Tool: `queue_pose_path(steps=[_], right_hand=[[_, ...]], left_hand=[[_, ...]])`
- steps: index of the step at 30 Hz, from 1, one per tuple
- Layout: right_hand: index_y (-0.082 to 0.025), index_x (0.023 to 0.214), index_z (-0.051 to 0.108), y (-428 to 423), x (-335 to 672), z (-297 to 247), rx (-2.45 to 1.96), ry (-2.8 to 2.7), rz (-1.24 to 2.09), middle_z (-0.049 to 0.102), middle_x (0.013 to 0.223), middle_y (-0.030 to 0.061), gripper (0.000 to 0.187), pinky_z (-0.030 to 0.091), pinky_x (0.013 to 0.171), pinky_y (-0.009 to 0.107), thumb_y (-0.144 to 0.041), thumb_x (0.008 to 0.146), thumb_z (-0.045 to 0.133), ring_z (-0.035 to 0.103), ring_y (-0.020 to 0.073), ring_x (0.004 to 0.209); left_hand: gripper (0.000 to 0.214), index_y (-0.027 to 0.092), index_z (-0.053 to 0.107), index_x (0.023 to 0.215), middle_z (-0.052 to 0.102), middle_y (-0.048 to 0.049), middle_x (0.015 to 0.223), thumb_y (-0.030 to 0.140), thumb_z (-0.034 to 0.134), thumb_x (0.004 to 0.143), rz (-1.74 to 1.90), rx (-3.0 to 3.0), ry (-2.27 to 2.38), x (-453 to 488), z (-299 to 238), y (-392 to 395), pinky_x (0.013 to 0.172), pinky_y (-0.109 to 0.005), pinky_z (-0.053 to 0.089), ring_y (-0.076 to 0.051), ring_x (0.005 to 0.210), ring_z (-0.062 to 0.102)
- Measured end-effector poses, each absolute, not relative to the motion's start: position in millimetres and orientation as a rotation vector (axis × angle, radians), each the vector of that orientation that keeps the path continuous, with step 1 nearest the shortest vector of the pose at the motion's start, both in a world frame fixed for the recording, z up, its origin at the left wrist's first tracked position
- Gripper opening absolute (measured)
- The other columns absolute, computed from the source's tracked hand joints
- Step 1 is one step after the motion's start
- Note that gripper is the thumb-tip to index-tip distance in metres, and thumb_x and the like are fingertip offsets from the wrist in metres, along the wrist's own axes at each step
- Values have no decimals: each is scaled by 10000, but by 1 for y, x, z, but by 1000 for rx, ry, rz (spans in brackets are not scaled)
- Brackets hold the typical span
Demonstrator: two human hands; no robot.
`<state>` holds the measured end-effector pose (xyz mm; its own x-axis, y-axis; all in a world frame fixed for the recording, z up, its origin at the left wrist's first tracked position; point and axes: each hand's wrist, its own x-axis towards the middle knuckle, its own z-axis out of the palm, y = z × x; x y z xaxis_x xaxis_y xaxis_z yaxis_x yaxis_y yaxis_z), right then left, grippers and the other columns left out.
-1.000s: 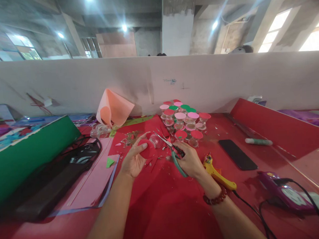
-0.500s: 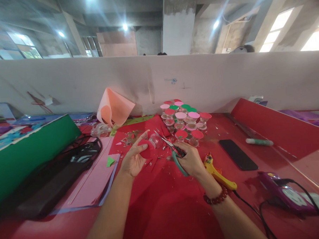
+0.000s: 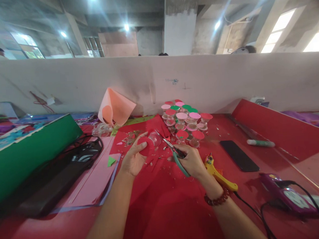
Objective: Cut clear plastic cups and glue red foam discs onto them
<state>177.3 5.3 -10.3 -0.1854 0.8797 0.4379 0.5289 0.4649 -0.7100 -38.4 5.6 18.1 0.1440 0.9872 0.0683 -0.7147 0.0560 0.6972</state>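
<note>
My left hand [image 3: 133,159] holds a small clear cup [image 3: 155,138] capped with a red paper disc [image 3: 146,146], thumb pressed on the disc. My right hand [image 3: 191,160] grips green-handled scissors [image 3: 174,151], blades pointing up-left toward the cup and a little apart from it. Both hands hover over a red paper sheet [image 3: 163,197] strewn with paper scraps. Behind them stands a cluster of several clear cups [image 3: 186,120] topped with pink, red and green discs.
A yellow glue gun [image 3: 220,173] lies right of my right hand, a black phone [image 3: 238,150] and a glue stick [image 3: 260,143] beyond it. A purple power strip [image 3: 287,195] sits at right. Pink sheets [image 3: 96,178], black cables [image 3: 84,151], a green roll [image 3: 31,153] and a curled peach sheet [image 3: 115,107] lie left.
My left forefinger has folded down from pointing up, and the thumb now presses the red disc. The cup and disc have shifted slightly up. The scissors have barely moved.
</note>
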Motion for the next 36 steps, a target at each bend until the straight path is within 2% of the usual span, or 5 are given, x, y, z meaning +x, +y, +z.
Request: queue_pose_path(steps=[11,16,23,30,36], right_hand=[[-164,765,690,4,176,-11,-1173,-1834,623,498,592,-34,257,314,502,193,-419,730,689,406,100,540],[-176,756,671,6,175,-16,-1173,-1788,725,427,577,-40,260,290,491,194,-435,737,670,360,97,528],[-171,695,631,4,173,-15,-1177,-1793,772,396,565,-46,237,268,492,198,-399,755,650,344,91,524],[-195,900,685,2,174,-8,-1297,-1836,523,604,749,14,262,379,593,225,-380,715,673,520,152,662],[-188,1011,678,0,173,-8,-1297,-1874,535,645,843,42,333,420,664,253,-348,719,670,550,161,705]], left_hand=[[397,180,620,1147,727,-29,867,77,615,764,1443,525,529,-37,18,7,883,-385,548,-165,807,692],[146,114,661,899,740,-63,833,66,596,778,1469,436,597,-34,20,10,800,-335,579,-154,723,689],[126,99,659,830,746,-79,817,25,562,798,1533,358,656,-32,21,13,831,-297,568,-154,779,703],[120,102,659,820,743,-101,792,89,540,832,1429,320,633,-33,26,9,914,-482,536,-231,837,711],[119,100,654,810,747,-107,818,52,545,810,1454,293,619,-32,26,9,955,-468,517,-227,890,708]])
